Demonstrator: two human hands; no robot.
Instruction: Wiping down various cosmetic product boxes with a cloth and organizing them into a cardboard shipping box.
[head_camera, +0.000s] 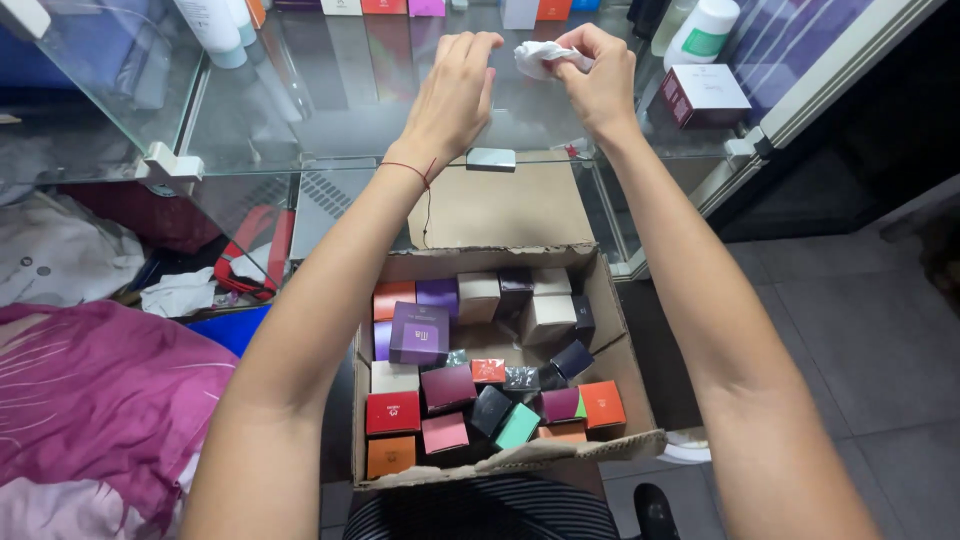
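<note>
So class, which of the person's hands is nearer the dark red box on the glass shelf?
Right. The right hand, holding a white cloth, is just left of the dark red box; the left hand is farther left, beyond it.

Two bare hands: left hand (455, 85), right hand (600, 85), upper centre of frame. One crumpled white cloth (540, 57), pinched in the right hand. One thin red thread bracelet (410, 170) on the left wrist. One open brown cardboard box (610, 300), centre of frame. Inside it roughly twenty small square cartons, exact count unclear where they overlap: about three purple, three red or maroon, three orange, three white or beige, four dark ones, one teal, one pink. One white-lidded maroon carton (700, 95) on the glass shelf (330, 100), upper right. One white round jar with green label (703, 32), top right.
</note>
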